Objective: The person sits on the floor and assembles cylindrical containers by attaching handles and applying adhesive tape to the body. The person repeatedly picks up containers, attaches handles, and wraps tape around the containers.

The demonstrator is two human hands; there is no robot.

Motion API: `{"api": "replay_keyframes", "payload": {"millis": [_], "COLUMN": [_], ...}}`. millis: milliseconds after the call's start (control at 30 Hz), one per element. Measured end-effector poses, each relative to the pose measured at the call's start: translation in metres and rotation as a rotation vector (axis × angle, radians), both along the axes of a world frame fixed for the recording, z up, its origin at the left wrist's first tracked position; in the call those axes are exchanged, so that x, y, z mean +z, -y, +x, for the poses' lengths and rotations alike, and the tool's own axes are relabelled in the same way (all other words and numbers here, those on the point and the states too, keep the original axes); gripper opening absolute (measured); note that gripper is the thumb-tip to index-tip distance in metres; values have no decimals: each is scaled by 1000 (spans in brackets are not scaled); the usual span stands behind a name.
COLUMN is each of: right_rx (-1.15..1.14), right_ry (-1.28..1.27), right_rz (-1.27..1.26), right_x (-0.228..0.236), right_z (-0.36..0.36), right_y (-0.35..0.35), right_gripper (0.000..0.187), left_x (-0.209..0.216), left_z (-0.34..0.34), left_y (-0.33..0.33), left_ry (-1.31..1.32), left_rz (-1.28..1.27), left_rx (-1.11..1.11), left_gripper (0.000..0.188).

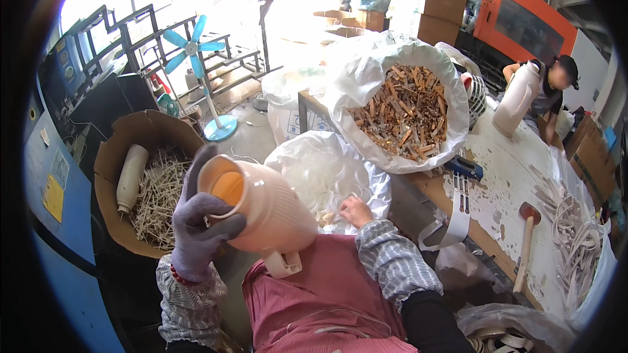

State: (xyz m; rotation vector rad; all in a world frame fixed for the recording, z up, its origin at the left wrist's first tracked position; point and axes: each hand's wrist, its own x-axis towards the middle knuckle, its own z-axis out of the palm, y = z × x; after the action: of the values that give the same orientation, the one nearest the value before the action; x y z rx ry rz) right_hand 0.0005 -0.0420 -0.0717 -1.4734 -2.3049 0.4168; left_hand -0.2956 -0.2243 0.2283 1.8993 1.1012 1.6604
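Observation:
My left hand (201,216), in a grey-purple glove, grips the rim of a pale pink plastic thermos flask casing (278,206). The thumb reaches in over the edge, and an orange-yellow glow shows inside. The casing lies tilted across my front, its wide mouth toward the left glove and a small handle-like lug (282,264) on its lower side. Bare and with curled fingers, my right hand (355,212) is beyond the casing's far end, over a white bag (376,189) of translucent plastic scraps. What those fingers hold, if anything, is too small to make out.
At left stands a cardboard drum (108,157) with thin plastic sprues and another pale casing (132,178). A sack (451,131) of brownish strips sits ahead. On the right table (490,189) lie a mallet (527,242) and pale strips; a co-worker (546,95) is beyond. A blue fan (219,127) stands behind.

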Motion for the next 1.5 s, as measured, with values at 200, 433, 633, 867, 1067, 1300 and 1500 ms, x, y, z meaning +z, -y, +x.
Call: {"api": "replay_keyframes", "payload": {"millis": [200,433,633,867,1067,1300,1500], "right_rx": [-37,-38,-222,305,417,226,201], "right_ry": [-300,-376,-614,-1041,-1096,-760,-345], "right_rz": [-271,-180,-162,52,-256,-121,333], "right_x": [12,-16,69,266,322,328,327], "right_z": [13,6,10,46,49,39,23], "right_y": [-9,-12,-16,98,154,172,179], "right_gripper": [20,34,23,26,27,26,21], "left_x": [-2,18,25,18,11,6,7], "left_z": [-2,49,73,101,133,138,134], "left_y": [7,-8,-13,-21,-32,-34,-30], "left_ry": [-21,-400,-461,-528,-529,-521,-508], "left_rz": [11,223,248,258,260,277,235], "left_rx": [112,-35,-13,-63,-130,-150,-172], "left_gripper": [21,50,68,82,94,94,98]}}
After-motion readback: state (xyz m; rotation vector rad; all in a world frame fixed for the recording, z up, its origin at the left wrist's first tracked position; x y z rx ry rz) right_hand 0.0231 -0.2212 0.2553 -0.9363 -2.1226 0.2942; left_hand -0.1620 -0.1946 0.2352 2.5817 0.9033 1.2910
